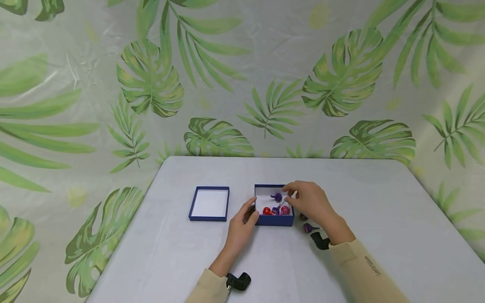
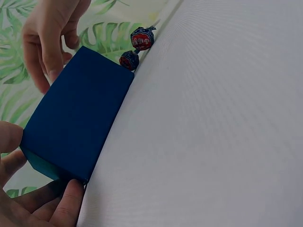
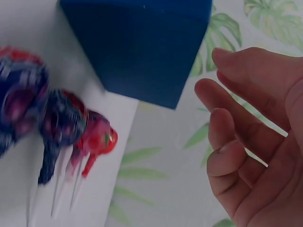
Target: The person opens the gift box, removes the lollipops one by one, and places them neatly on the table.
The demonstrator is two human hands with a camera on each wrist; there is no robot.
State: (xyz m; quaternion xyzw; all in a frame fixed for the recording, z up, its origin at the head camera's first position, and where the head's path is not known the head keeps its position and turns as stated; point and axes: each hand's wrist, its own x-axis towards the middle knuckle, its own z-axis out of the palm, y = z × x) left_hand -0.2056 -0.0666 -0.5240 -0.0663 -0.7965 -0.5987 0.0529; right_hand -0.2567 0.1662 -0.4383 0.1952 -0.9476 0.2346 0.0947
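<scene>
A dark blue box (image 1: 273,220) with a white inside holds several wrapped lollipops: a purple one (image 1: 278,197) lying across the back, and a red one (image 1: 267,211), a blue one and a pink one (image 1: 285,210) along the front. My left hand (image 1: 241,225) holds the box at its left side, fingertips against the wall and rim. Over the box's right rim is my right hand (image 1: 308,200), fingers bent loosely. In the right wrist view the right hand (image 3: 258,127) shows nothing between thumb and fingers, beside the blue box wall (image 3: 142,52).
Right of the box, partly beneath the right hand, lie lollipops, one dark blue (image 1: 307,227) and another (image 1: 303,216). A blue-rimmed white lid (image 1: 209,203) rests inside up on the left. The white table (image 1: 170,252) ends at a leaf-patterned curtain (image 1: 273,63).
</scene>
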